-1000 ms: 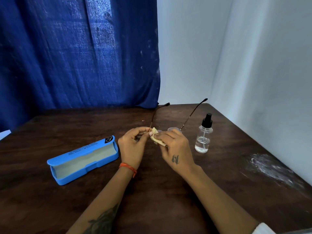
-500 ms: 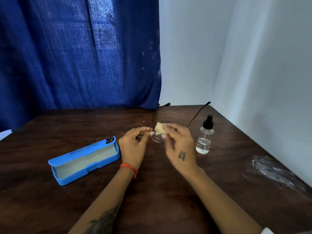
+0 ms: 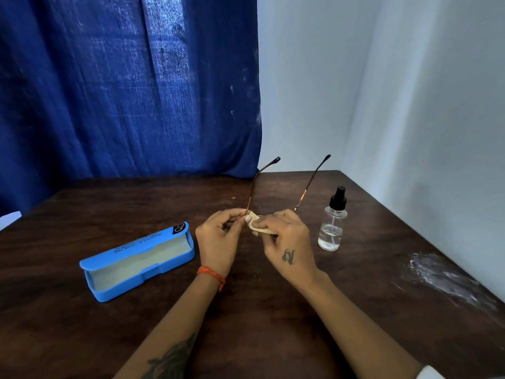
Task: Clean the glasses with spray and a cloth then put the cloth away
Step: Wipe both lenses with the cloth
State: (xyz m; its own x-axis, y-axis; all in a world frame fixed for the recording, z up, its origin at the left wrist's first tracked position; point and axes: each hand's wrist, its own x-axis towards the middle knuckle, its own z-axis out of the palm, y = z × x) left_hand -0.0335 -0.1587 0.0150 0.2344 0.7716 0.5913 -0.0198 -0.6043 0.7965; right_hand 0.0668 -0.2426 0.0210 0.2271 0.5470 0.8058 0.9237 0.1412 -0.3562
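Blue case (image 3: 136, 262) lying open on the counter (image 3: 259, 310), far left, well apart from the work. Left hand (image 3: 218, 242) pinching the glasses (image 3: 252, 187) at the frame's left end, arms pointing away; right hand (image 3: 287, 242) gripping the cloth (image 3: 258, 228), which half a second ago was lifted higher and is now pressing back down over the lens. Wiping is likely mid-stroke, so stowing the cloth is not yet due; spray bottle (image 3: 332, 222) standing upright just right of the hands.

Glasses (image 3: 252, 187) — cream cloth (image 3: 258, 228) against lens
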